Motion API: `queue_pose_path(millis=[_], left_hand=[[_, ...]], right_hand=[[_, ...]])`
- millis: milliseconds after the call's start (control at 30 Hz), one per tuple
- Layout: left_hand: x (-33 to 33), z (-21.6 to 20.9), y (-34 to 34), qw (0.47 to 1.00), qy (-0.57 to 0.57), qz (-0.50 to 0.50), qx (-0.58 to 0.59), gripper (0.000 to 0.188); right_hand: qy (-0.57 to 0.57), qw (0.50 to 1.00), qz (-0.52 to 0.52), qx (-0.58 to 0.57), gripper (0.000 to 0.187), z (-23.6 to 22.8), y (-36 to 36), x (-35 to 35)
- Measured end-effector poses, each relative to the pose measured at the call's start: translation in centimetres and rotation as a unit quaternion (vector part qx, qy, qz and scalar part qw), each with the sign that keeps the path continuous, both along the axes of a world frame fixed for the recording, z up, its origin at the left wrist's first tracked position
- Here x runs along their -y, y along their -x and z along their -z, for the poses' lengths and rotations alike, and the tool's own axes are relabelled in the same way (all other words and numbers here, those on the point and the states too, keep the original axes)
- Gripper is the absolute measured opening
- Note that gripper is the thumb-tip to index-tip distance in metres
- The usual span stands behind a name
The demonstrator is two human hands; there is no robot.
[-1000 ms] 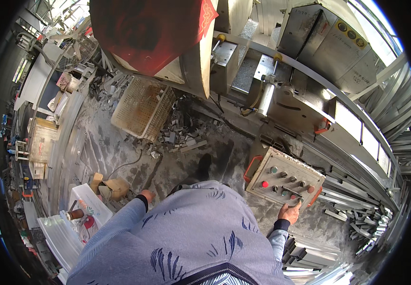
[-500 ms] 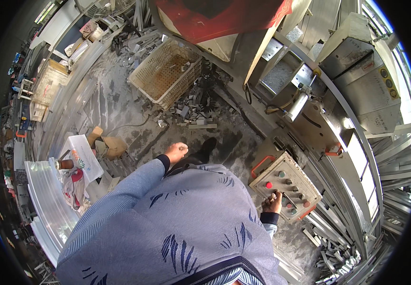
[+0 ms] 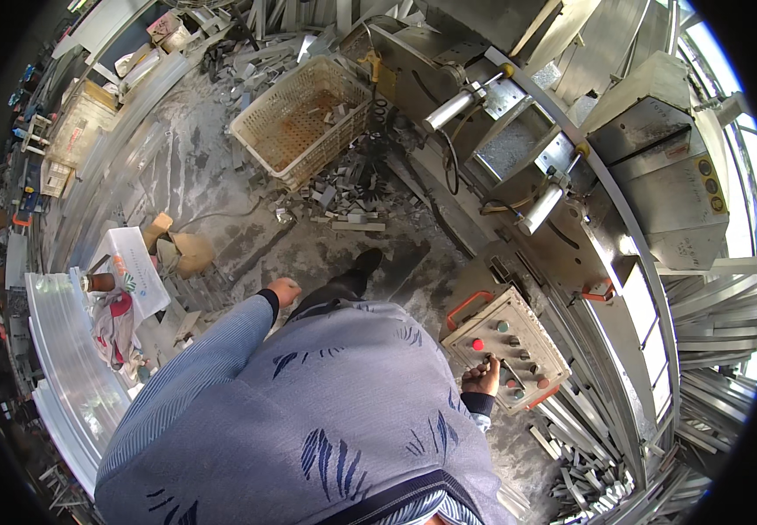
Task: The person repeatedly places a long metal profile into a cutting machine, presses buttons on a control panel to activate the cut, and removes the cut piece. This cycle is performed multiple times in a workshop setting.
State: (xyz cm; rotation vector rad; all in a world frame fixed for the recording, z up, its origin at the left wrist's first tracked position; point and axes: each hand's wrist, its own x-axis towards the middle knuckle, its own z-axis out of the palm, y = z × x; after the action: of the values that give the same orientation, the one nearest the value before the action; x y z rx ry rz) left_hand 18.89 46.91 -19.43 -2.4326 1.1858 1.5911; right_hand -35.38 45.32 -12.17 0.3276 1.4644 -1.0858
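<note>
Control panel (image 3: 505, 348), a shallow cream metal box studded with red, green and black knobs, was set low at the right with its face turned upward, just beside a grey metal machine (image 3: 588, 245). At the far left, long shiny silver profiles (image 3: 76, 350) were stacked next to a white rectangular box (image 3: 138, 273), near which torn brown cardboard (image 3: 190, 254) was strewn on the stained grey floor (image 3: 190, 188). The left hand (image 3: 285, 291) was held above the floor, well apart from the panel; its fingers were curled into a loose fist, and nothing could be seen in it. Beyond it, a cream perforated plastic basket (image 3: 330, 144) was bordered by small grey metal offcuts (image 3: 343, 194). A black shoe (image 3: 368, 260) was planted near them, and footing could be lost if a loose piece were stepped on.

A round red button (image 3: 478, 345) was placed just beyond the right hand (image 3: 481, 378), whose fingers were bent over the panel's near edge; whether a knob was pinched or merely touched could not be told. Because the controls were closely spaced and partly covered, a wrong one could be knocked by a careless knuckle. Farther right, a silver metal cylinder (image 3: 543, 208) was mounted on the machine; if it were driven from the panel, fingers placed there could be trapped by an unintended press.
</note>
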Motion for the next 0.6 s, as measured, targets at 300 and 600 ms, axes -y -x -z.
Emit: queue_pose_path(millis=[300,600], left_hand=[[3.7,1.2,3.7,0.987,0.140,-0.061,-0.050,0.027],[0.1,3.9,0.9,0.993,0.047,-0.104,0.020,0.035]], right_hand=[[0.005,0.987,-0.125,-0.101,0.015,-5.6,-1.9,2.9],[0.284,0.641,-0.389,-0.598,0.014,-16.1,-6.3,27.2]])
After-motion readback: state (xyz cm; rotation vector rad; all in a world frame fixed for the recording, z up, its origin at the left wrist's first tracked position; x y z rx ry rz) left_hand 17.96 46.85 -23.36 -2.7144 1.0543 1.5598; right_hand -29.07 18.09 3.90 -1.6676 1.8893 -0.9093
